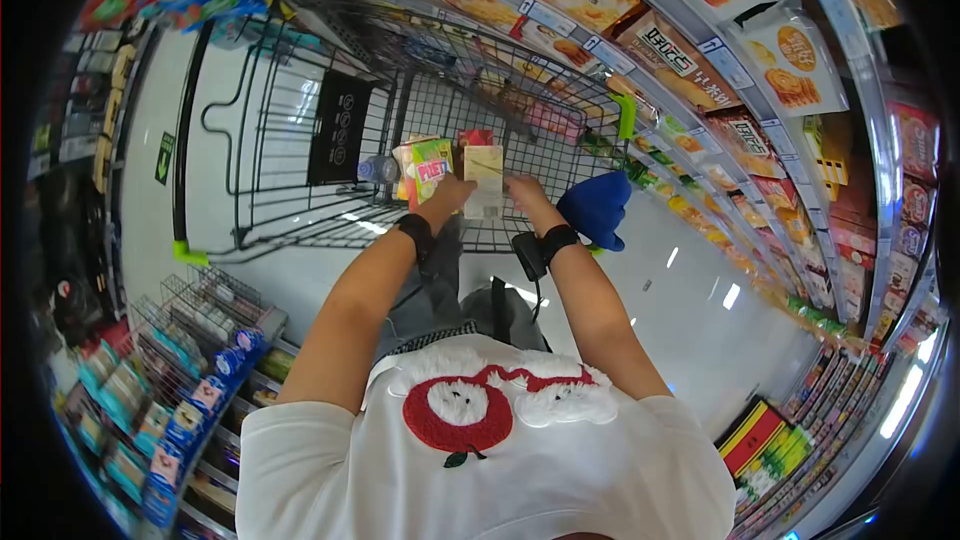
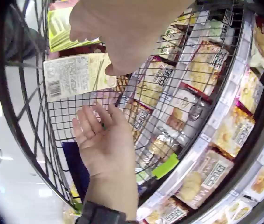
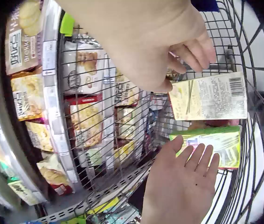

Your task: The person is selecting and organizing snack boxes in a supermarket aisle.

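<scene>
While arms reach forward, left hand point(image 1: 445, 196), fingers flat by green box point(image 1: 432, 164), right hand point(image 1: 526, 190), fingers straight, seemingly touching pale box point(image 1: 484, 180).

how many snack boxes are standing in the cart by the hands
3: a green box, a beige box beside it, and a red box behind them. Others may be hidden.

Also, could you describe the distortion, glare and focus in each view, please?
Head view: heavy fisheye bows the snack shelves and shopping cart, black surround, light streaks on the floor. Left wrist view: the left hand looms large and soft. Right wrist view: the right hand fills the top; the cream box reads sharp.
</scene>
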